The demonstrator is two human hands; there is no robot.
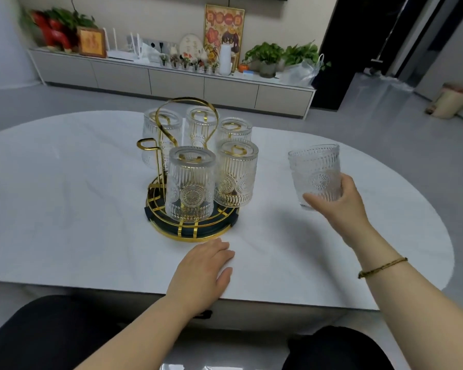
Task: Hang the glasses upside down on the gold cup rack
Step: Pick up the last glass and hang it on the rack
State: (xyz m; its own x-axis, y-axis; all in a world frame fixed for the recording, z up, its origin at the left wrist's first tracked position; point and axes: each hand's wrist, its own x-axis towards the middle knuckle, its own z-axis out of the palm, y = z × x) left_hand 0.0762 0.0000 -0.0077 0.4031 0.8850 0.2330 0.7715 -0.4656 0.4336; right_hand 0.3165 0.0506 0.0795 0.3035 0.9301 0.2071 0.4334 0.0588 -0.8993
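The right hand (340, 201) grips the last glass (316, 174) upright, right of the gold cup rack (193, 233); five glasses hang already. The left hand (206, 265) lies flat and empty on the counter (64, 196). Best to invert the glass first, then lower it straight over the free peg (149, 145) at the left.

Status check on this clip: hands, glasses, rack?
Right hand holds upright glass. Left hand flat on table. Five glasses hung on gold rack; empty peg left, unobstructed.
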